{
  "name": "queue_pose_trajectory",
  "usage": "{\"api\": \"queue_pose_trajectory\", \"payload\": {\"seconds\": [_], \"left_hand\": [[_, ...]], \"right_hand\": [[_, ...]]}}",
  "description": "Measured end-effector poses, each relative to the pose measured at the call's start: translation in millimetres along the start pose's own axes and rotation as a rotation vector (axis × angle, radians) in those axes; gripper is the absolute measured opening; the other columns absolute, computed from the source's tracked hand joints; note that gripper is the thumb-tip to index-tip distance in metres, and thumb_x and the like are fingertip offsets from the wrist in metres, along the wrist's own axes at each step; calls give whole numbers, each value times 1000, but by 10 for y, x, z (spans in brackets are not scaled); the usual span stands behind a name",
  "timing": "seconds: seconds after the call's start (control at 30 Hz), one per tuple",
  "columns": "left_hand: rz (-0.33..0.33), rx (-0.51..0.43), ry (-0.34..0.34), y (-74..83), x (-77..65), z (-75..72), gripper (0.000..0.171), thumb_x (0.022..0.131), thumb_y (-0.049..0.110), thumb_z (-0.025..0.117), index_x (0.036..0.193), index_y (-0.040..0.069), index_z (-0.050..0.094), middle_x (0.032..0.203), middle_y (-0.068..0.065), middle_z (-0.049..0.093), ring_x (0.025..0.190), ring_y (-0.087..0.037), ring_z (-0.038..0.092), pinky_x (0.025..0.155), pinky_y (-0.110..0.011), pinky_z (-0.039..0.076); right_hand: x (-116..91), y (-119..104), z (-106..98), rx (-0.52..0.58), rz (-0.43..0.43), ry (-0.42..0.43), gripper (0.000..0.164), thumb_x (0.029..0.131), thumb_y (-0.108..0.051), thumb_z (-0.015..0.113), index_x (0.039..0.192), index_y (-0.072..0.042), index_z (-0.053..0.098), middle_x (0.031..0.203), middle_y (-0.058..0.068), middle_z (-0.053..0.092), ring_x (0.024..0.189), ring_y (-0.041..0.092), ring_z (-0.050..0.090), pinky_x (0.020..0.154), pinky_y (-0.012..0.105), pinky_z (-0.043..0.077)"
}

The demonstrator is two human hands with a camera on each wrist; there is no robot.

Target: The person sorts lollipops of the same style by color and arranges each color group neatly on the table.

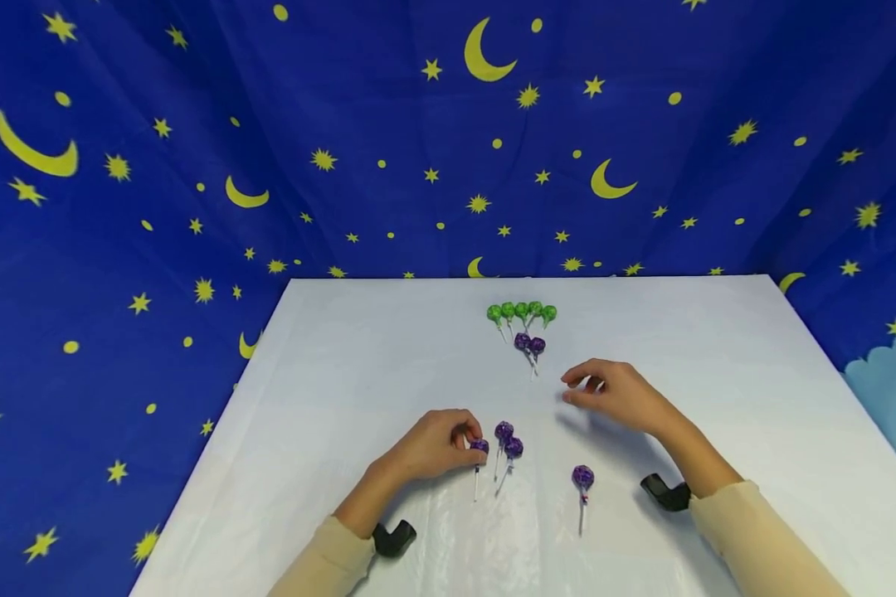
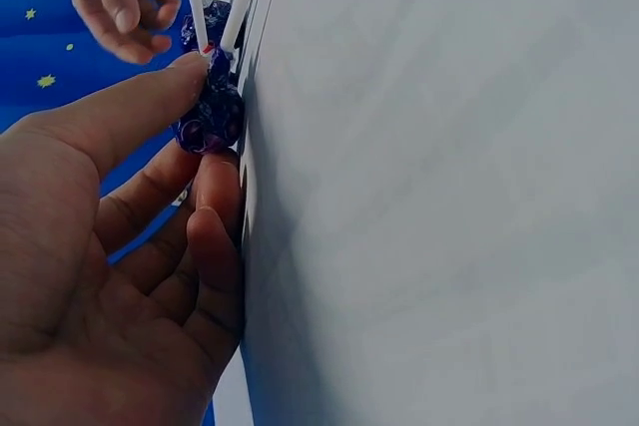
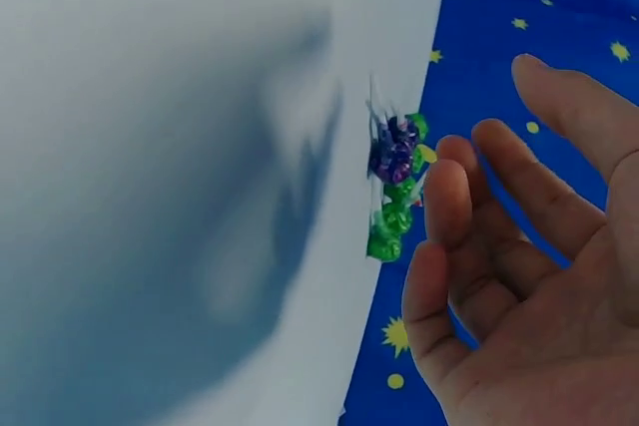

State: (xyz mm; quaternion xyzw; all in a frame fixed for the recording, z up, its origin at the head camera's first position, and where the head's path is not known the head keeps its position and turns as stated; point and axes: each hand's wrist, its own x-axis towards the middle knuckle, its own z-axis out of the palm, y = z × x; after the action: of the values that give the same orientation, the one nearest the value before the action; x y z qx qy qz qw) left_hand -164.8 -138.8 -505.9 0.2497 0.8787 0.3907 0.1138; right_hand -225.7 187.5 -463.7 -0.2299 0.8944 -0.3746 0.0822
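Note:
My left hand (image 1: 436, 444) pinches the purple-wrapped head of a lollipop (image 2: 212, 117) between thumb and fingers, low over the table, its white stick pointing toward me. Just right of that hand lie two more purple lollipops (image 1: 513, 448), apart from it. My right hand (image 1: 623, 394) hovers above the table with its fingers loosely bent and nothing between them. Another purple lollipop (image 1: 582, 477) lies by itself nearer to me, below the right hand. Farther back, a pair of purple lollipops (image 1: 538, 346) sits in front of a row of several green lollipops (image 1: 522, 310).
The white table (image 1: 358, 348) reaches back to a blue curtain (image 1: 388, 108) printed with yellow moons and stars. A black wrist device (image 1: 394, 539) shows at the left wrist, and another black device (image 1: 666, 493) at the right.

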Motion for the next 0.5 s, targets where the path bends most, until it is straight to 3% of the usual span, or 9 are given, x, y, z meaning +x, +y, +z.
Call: {"api": "queue_pose_trajectory", "payload": {"seconds": [0.3,0.5], "left_hand": [[-4,4,16,-13,-6,-22,23,82,33,78,96,20,65,80,12,59,66,-4,55,63,-23,46],[6,-11,13,0,-2,-4,24,82,34,77,97,19,65,80,12,59,67,-4,55,63,-23,46]], "right_hand": [[-199,2,14,48,6,-68,39,86,-40,72,112,-12,69,95,-5,64,80,16,58,64,30,48],[-385,0,27,61,9,-168,37,86,-39,72,110,-11,68,90,-3,62,78,17,56,63,28,47]]}}
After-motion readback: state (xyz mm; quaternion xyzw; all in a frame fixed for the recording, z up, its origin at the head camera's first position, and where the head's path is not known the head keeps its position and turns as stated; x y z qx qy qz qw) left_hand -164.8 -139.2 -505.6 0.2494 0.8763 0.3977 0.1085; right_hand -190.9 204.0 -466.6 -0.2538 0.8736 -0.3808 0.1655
